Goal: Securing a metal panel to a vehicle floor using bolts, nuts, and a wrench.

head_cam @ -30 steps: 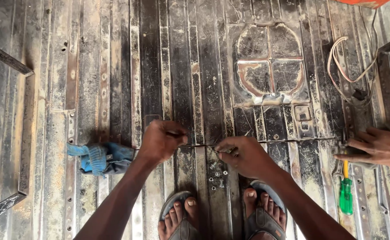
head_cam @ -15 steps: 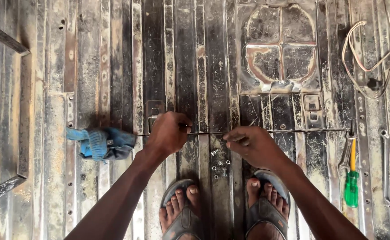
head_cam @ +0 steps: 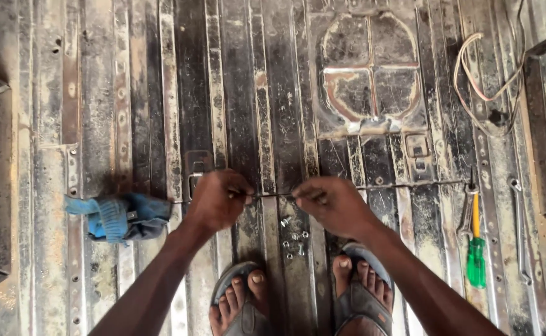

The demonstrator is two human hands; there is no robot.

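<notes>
Pinching a thin metal rod (head_cam: 273, 195) between them, the left hand (head_cam: 218, 200) and right hand (head_cam: 332, 204) keep fingers clenched on it; loose bolts (head_cam: 293, 235) lie just below.

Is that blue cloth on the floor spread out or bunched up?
Bunched up: the blue cloth lies crumpled in folds on the ribbed metal floor, beside the left hand.

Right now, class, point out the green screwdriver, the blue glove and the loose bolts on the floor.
green screwdriver (head_cam: 476, 261), head view, on its green handle.
blue glove (head_cam: 119, 216), head view, on its middle.
loose bolts (head_cam: 294, 238), head view, middle of the cluster.
</notes>
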